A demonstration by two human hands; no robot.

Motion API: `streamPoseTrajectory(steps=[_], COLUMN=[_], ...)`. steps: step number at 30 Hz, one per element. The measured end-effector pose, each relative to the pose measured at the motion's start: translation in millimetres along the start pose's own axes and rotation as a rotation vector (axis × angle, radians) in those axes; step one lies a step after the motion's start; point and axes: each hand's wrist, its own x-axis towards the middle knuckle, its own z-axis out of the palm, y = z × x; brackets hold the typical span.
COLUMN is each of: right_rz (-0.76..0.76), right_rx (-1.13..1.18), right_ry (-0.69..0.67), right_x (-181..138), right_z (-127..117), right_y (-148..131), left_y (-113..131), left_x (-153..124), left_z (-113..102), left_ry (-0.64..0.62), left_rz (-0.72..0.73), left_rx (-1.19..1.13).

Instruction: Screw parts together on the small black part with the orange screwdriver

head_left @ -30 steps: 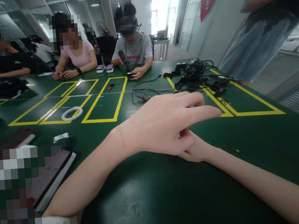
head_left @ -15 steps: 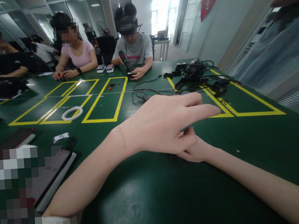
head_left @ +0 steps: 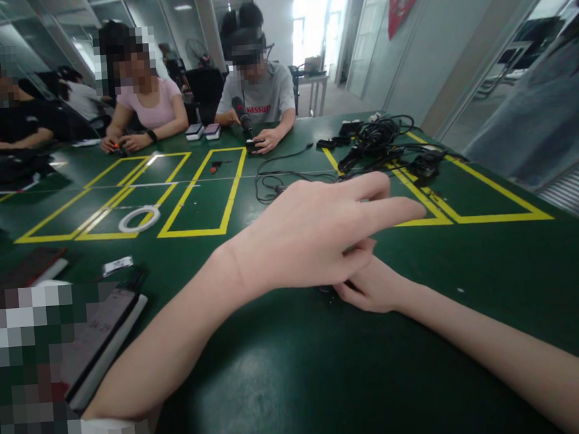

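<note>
My left hand [head_left: 315,235] reaches in from the left, back of the hand up, over my right hand. One of its fingers points out to the right. The lower finger bends down toward my right hand [head_left: 373,285], and whatever its tips hold is hidden. Fingers curled, my right hand lies low over the green table [head_left: 292,402], partly covered by the left. A small dark object [head_left: 328,295] shows just below the left palm, by the right fingertips. Most of it is hidden, so I cannot tell its kind.
A white tape ring [head_left: 139,219] and yellow tape outlines [head_left: 191,234] lie ahead-left. Tangled black cables [head_left: 380,138] sit ahead-right. A phone-like device [head_left: 104,336] lies near my left arm. Across the table a person in grey [head_left: 256,94] holds a power screwdriver [head_left: 241,113].
My left lower finger has lifted slightly and shifted against the right hand. More of the small dark object shows; the orange-red spot between my hands is out of sight.
</note>
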Motion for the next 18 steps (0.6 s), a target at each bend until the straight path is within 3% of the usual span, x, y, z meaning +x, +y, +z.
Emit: streamPoseTrajectory(steps=[18], right_rz=[-0.002], right_rx=[-0.001], right_ry=[0.030], right_x=[0.7], right_z=[0.0], right_y=[-1.7], left_y=[1.7], left_x=[-0.5], left_z=[-2.2], left_ry=[0.000], left_rz=[0.004], left_rx=[-0.004])
